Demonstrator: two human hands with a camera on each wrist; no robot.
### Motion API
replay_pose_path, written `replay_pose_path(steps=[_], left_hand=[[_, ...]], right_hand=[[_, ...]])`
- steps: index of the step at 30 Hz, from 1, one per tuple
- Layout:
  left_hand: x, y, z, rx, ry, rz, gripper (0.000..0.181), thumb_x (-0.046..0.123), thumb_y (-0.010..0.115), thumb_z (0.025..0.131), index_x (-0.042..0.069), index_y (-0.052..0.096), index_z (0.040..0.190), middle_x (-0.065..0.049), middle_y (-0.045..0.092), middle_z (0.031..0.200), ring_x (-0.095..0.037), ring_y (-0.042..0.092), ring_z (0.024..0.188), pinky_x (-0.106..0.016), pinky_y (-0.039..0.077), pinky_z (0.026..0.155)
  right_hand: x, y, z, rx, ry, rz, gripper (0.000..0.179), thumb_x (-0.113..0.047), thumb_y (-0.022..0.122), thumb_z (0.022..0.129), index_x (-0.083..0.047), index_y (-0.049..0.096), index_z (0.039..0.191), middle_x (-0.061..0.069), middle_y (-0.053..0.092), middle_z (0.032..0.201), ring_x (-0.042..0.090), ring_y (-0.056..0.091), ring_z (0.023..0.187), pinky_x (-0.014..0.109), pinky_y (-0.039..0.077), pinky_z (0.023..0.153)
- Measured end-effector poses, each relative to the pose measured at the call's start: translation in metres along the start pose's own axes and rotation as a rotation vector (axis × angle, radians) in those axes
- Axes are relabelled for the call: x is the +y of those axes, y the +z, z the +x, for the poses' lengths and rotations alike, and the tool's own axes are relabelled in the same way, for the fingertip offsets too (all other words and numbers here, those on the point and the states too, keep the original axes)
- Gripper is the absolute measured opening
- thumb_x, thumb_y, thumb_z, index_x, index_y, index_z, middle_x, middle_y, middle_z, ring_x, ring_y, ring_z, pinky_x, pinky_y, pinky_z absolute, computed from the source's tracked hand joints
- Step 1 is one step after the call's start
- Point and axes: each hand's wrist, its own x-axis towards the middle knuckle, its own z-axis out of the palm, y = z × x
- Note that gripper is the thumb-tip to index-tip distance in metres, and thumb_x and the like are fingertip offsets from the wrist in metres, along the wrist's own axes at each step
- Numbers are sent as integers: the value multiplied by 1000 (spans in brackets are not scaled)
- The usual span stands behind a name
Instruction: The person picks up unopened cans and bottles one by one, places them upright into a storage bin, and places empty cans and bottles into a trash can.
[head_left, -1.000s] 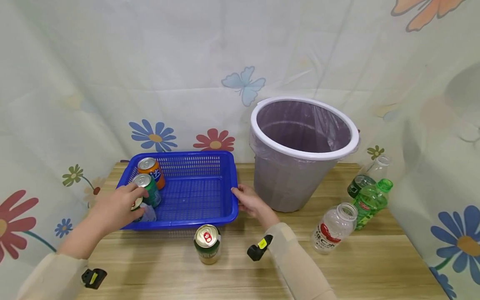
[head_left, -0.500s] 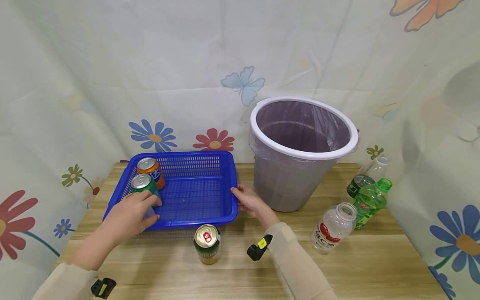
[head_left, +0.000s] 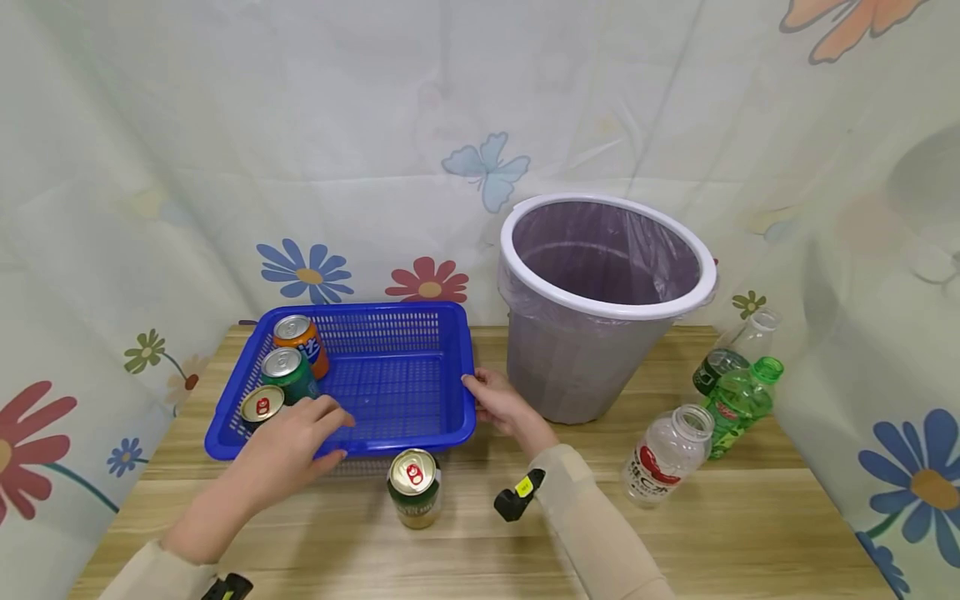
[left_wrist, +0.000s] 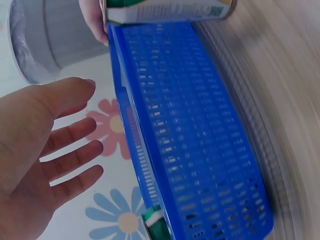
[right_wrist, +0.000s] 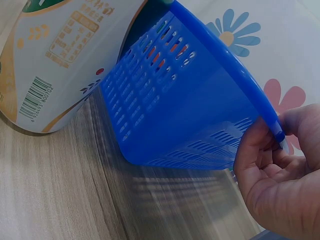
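My left hand (head_left: 296, 446) hovers over the near left rim of the blue basket (head_left: 393, 446), its fingers spread and holding nothing. In the left wrist view the fingers (left_wrist: 75, 155) and thumb are apart. My right hand (head_left: 501, 400) pinches the basket's right rim between thumb and curled fingers, as the right wrist view shows. Along the basket's left side stand an orange can (head_left: 306, 342), a green can (head_left: 288, 372) and a gold-topped can (head_left: 262, 404) with a red tab. Another gold-topped can (head_left: 415, 492) stands upright on the table before the basket.
A grey bin (head_left: 581, 367) with a white rim and a clear liner stands right of the basket. On the right are a clear bottle (head_left: 667, 458) with a red label, a green bottle (head_left: 742, 408) and a dark-labelled clear bottle (head_left: 727, 362). Flowered curtain surrounds the table.
My left hand has let go of the gold-topped can in the basket's near left corner and moved right, uncovering it. My right hand has stayed on the rim.
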Motion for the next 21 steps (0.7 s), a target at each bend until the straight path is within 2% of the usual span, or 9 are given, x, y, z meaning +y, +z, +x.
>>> replay_pose_path(steps=[5,11,14,21], left_hand=[[7,4,1,-40,20,-19,41,24,81,67,15,63,102,2,58,99,-16,57,85,-32,51,71],[17,8,1,-109,30,-46,58,26,82,65,15,59,117,-6,56,117,-24,58,102,-42,51,83],[22,9,2,-125,40,-68,67,27,82,63,15,56,124,-9,54,123,-28,55,109,-45,48,87],[33,14,4,-211,60,-123,80,32,82,65,18,46,135,-10,46,135,-30,46,122,-49,43,95]], right_hand=[[0,0,0,0,5,3,36,-17,42,96,6,44,125,27,55,114,21,61,85,32,55,69],[0,0,0,0,0,5,36,-17,42,96,6,44,125,27,55,114,21,61,85,32,55,69],[0,0,0,2,2,8,37,-17,43,96,5,44,125,27,54,115,21,61,85,32,55,69],[1,1,1,8,-6,14,34,-16,42,96,6,45,122,24,58,108,18,61,80,31,56,67]])
